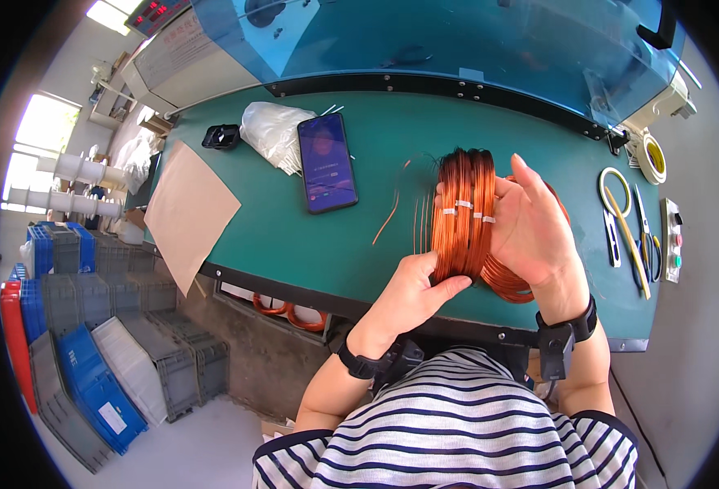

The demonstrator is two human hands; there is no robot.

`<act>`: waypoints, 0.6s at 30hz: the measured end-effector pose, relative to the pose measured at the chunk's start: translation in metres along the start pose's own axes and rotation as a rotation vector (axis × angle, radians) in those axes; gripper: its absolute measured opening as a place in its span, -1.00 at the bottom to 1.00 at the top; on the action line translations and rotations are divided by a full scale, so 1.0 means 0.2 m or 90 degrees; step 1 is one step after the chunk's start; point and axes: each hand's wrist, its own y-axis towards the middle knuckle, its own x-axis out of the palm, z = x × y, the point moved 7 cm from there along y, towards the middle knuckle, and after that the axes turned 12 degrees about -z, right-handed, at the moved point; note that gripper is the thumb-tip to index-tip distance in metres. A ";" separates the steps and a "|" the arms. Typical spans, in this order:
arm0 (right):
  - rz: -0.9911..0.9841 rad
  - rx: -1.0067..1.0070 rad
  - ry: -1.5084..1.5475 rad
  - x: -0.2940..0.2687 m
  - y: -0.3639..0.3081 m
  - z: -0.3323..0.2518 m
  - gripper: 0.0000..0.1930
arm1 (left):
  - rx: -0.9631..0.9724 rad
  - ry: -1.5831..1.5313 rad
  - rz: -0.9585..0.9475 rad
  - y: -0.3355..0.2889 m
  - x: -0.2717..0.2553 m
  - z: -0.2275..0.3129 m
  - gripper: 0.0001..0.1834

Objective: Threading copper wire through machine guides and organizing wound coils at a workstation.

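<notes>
A bundle of copper wire coils (463, 220), tied with small white bands, stands upright between my hands above the green work mat. My left hand (416, 295) grips its lower left side, thumb in front and the other fingers hidden behind the wire. Against the bundle's right side rests my right hand (533, 228), palm turned up, thumb extended and the fingers behind the coils. Loose wire ends (421, 224) stick out to the left. Another copper coil (508, 279) lies on the mat behind and below my right hand.
A phone (327, 163), a plastic bag of white tubes (271, 134) and a brown sheet (190, 213) lie to the left. Scissors (645, 236), a cutter (612, 239) and a tape ring (614, 192) are at right. A blue transparent machine cover (457, 41) borders the far side.
</notes>
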 end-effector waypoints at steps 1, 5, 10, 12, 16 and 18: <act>-0.007 0.004 -0.011 0.00 0.01 0.01 -0.44 | -0.017 0.013 -0.009 0.00 0.00 -0.01 -0.70; -0.024 0.019 -0.002 0.02 0.00 0.01 -0.44 | 0.001 -0.045 -0.028 -0.01 0.01 0.01 -0.70; 0.000 0.008 0.000 0.01 0.00 0.00 -0.45 | 0.113 -0.010 0.084 -0.04 -0.02 0.07 -0.75; 0.002 0.005 0.005 0.01 0.00 0.00 -0.45 | 0.104 -0.035 0.085 -0.04 -0.02 0.04 -0.76; 0.002 -0.027 -0.004 0.03 0.00 -0.02 -0.47 | 0.057 -0.080 0.022 -0.03 -0.03 -0.01 -0.69; 0.005 -0.031 -0.007 0.01 0.00 -0.01 -0.48 | 0.075 -0.098 0.033 -0.01 -0.03 0.00 -0.69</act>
